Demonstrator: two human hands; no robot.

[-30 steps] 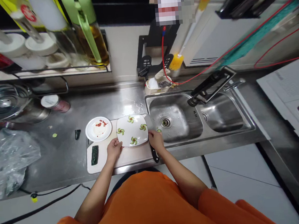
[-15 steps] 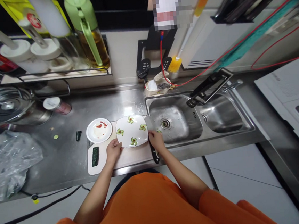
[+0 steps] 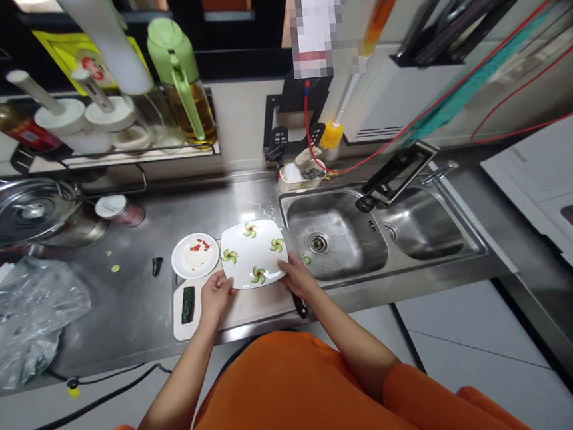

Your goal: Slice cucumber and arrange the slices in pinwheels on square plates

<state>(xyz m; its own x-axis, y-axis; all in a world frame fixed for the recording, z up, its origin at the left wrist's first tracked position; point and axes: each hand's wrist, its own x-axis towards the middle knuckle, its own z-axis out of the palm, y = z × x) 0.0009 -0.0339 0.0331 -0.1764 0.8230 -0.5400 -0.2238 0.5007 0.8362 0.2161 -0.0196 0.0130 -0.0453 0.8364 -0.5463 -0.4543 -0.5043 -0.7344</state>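
Note:
A white, rounded-square plate (image 3: 254, 252) carries green pinwheel garnishes with red centres near each of its sides. My left hand (image 3: 216, 295) grips its lower left edge, thumb on top. On the lower right edge, my right hand (image 3: 296, 275) is closed the same way. Beneath the plate lies a cutting board (image 3: 254, 307), partly hidden. A knife's black handle (image 3: 300, 306) shows below my right hand; its blade is mostly covered. On the board's left end rests a piece of cucumber (image 3: 187, 304). A round white plate (image 3: 194, 256) with small red pieces sits just behind it.
The double sink (image 3: 338, 237) with its black faucet (image 3: 384, 183) is on the right. At the left are a lidded pot (image 3: 20, 211), a plastic bag (image 3: 37, 297), a small can (image 3: 120, 211) and a cucumber end (image 3: 157, 266). A condiment rack (image 3: 135, 154) hangs behind.
The garnished plate has risen slightly off the board toward me. My right hand has shifted from beside the plate's edge to a grip with the thumb over its rim.

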